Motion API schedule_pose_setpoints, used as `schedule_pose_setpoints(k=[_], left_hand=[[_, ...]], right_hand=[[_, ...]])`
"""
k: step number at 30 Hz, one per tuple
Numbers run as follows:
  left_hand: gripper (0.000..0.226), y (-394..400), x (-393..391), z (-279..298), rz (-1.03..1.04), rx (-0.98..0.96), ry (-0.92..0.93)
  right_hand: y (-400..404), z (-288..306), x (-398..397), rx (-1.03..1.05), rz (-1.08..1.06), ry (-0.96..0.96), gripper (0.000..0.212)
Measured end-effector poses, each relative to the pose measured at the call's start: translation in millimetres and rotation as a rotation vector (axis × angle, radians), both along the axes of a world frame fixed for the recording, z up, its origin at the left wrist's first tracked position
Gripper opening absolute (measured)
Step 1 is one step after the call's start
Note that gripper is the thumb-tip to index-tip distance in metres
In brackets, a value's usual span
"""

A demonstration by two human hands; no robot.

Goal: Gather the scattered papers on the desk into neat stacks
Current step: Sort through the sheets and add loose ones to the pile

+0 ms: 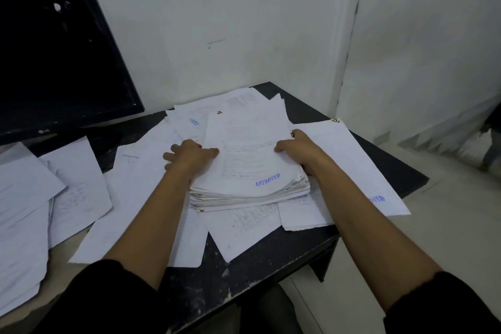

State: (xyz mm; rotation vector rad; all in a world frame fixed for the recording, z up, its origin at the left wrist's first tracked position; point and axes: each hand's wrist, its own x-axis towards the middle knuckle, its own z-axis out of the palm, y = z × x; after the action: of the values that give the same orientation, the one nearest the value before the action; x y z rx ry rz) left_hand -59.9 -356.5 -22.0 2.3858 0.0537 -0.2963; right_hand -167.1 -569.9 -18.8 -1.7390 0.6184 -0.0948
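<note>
**Both hands close on the thick pile at the desk's far corner**

The person leans over the dark desk (271, 266), arms stretched forward; the left hand (189, 156) grips the left edge of the thick stack (249, 165), thumb lying on the top sheet and the other fingers spread out beyond the edge, where I cannot tell whether they curl under it; the right hand (295, 146) holds the opposite edge, thumb on top and fingers wrapped down the side, seemingly so that the pile is squeezed between the two palms and its ragged edges can be squared. The top sheet carries a blue "APPROVED" stamp (267, 179) near its lower right corner; the lower layers of the pile jut out unevenly at the front, so the squaring looks unfinished.

The stack rests on looser papers rather than on bare desk; a fan of sheets (230, 106) pokes out behind it toward the wall, a long sheet (352, 160) lies to its right under the right forearm, reaching the desk's edge, and a printed page (244, 228) sticks out in front. More scattered sheets (67, 184) lie well to the left, beneath a dark monitor (59, 57); those have yet to be gathered, so I judge the job to be somewhere in its middle.

The risk, as I see it, is that lifting the pile drags the loose sheets beneath it off the desk.
</note>
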Motion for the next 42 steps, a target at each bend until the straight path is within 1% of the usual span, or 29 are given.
schedule_pose_setpoints(k=[1,2,3,4,6,8,10,11,13,14,15,18,21,25,27,29,30,32,33,34,37,38,40,42], left_hand=[[0.072,-0.7,-0.8,-1.0,-0.008,0.096,-0.019],[0.073,-1.6,-0.1,-1.0,-0.015,0.128,-0.031],[0.073,-2.9,-0.7,1.0,-0.022,0.117,-0.029],[0.075,-3.2,-0.6,2.9,-0.020,0.083,-0.017],[0.088,-2.5,4.4,1.7,-0.013,0.020,-0.003],[0.102,-1.9,16.8,-9.3,-0.041,0.023,-0.002],[0.110,-2.3,17.6,-12.2,-0.069,-0.004,-0.004],[0.105,-3.8,6.1,-2.9,-0.081,-0.029,-0.022],[0.078,-4.6,-2.6,4.0,-0.065,-0.056,-0.052],[0.068,-5.9,-7.2,7.3,-0.053,-0.066,-0.067],[0.063,-6.4,-8.7,8.8,-0.037,-0.080,-0.072],[0.063,-9.4,-15.2,10.5,0.011,-0.139,-0.071],[0.062,-16.1,-25.8,17.6,-0.019,-0.196,-0.054],[0.059,-29.5,-42.7,29.2,-0.042,-0.264,-0.019],[0.046,-38.6,-51.2,33.0,-0.051,-0.310,-0.037],[0.026,-48.0,-59.6,36.9,-0.058,-0.391,-0.039],[0.028,-52.2,-63.4,37.5,-0.055,-0.434,-0.021],[0.055,-61.1,-72.0,35.0,-0.077,-0.486,0.039],[0.064,-64.3,-77.4,32.1,-0.093,-0.472,0.065],[0.068,-67.2,-82.9,28.3,-0.099,-0.432,0.081],[0.074,-74.5,-93.9,17.1,-0.087,-0.340,0.072],[0.075,-76.4,-96.3,16.7,-0.083,-0.307,0.056],[0.076,-79.2,-97.9,18.5,-0.104,-0.226,0.037],[0.076,-80.5,-98.1,20.6,-0.125,-0.189,0.040]], right_hand=[[0.5,-0.8,2.2,-0.095,0.002,0.007,0.043],[3.0,2.4,1.6,-0.218,0.007,0.039,0.046],[3.4,4.3,2.8,-0.318,0.004,0.067,0.049],[4.7,7.6,2.7,-0.327,0.007,0.084,0.049],[5.9,13.2,2.2,-0.183,0.037,0.043,0.046],[7.1,17.7,1.2,-0.022,0.050,0.001,0.049],[7.8,17.7,0.7,0.040,0.064,0.000,0.055],[8.6,17.6,-0.1,0.052,0.068,0.004,0.057],[9.5,16.8,-1.7,0.072,0.065,0.013,0.057],[8.2,16.0,-5.4,0.095,0.061,0.008,0.055],[6.7,14.6,-7.6,0.129,0.050,-0.014,0.053],[-0.9,14.0,-20.5,0.220,0.015,-0.088,0.044],[-12.2,19.3,-36.3,0.266,0.014,-0.140,0.039],[-31.3,25.1,-56.6,0.243,-0.006,-0.153,0.049],[-41.4,29.5,-69.7,0.226,-0.032,-0.158,0.050],[-49.5,34.2,-81.9,0.168,-0.056,-0.136,0.045],[-52.5,35.6,-87.2,0.126,-0.063,-0.111,0.044],[-56.5,34.0,-97.2,0.015,-0.050,-0.024,0.050],[-58.4,29.3,-98.9,-0.046,-0.045,0.028,0.055],[-58.4,25.5,-101.7,-0.094,-0.035,0.066,0.057],[-55.5,15.4,-108.1,-0.177,-0.049,0.109,0.047],[-56.2,14.0,-108.5,-0.230,-0.039,0.127,0.050],[-58.4,12.0,-107.9,-0.401,-0.028,0.230,0.063],[-60.7,10.4,-106.7,-0.489,-0.036,0.289,0.070]])
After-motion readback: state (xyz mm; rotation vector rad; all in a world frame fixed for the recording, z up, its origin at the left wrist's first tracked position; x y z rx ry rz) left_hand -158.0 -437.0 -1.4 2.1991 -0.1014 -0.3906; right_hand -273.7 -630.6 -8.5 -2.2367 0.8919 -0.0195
